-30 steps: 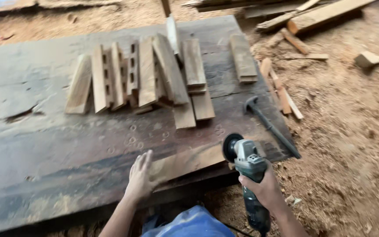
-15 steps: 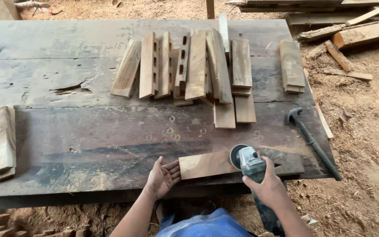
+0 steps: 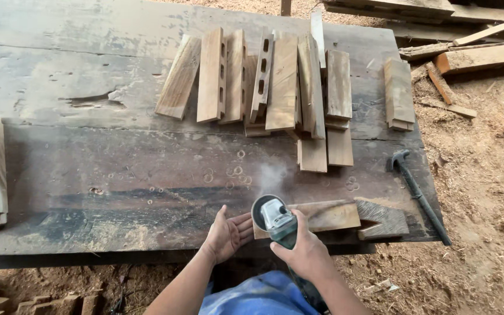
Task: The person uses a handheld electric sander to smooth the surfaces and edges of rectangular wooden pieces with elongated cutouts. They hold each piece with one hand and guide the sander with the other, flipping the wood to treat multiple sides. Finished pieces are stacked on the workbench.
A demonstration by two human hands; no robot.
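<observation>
Right hand (image 3: 305,252) clamped on the angle grinder (image 3: 275,217), lower centre; left hand (image 3: 228,234) open, bracing the wood block (image 3: 328,214) — keep fingers clear of the disc.

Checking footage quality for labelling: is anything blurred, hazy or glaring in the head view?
Head view: soft even daylight, no glare; a faint dust haze rises above the grey-green angle grinder; the dark worn wooden workbench and pale slotted wood pieces look sharp; edges bow slightly.

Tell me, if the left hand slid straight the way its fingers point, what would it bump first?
Probably the angle grinder and the wooden piece it is working on. The left hand points right toward them, fingertips almost there. Depth is hard to judge.
</observation>
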